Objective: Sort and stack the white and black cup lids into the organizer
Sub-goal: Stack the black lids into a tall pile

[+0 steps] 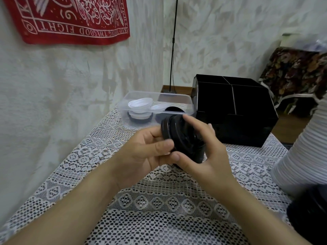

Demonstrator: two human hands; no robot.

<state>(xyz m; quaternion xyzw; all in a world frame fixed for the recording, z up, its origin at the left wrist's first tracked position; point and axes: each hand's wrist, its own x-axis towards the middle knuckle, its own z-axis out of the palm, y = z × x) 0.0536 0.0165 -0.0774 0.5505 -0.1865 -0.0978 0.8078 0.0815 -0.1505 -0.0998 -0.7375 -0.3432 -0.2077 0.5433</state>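
Both my hands hold a stack of black cup lids (184, 137) above the lace-covered table, tilted on its side. My left hand (146, 149) grips its left rim with thumb and fingers. My right hand (205, 152) curls round its right side, thumb below and a finger on top. Behind them a clear plastic tub (141, 96) holds white lids (140, 103) and black lids (174, 109), partly stacked. The black organizer (247, 124) with several compartments stands to the right of the tub; its insides look dark and I cannot tell what they hold.
A lace tablecloth (159, 200) covers the table. A white ribbed hose (304, 138) hangs at the right edge above a dark object (309, 214). A thin black pole (172, 50) rises behind the tub. The wall is close on the left, with a red cloth (70, 18) hanging.
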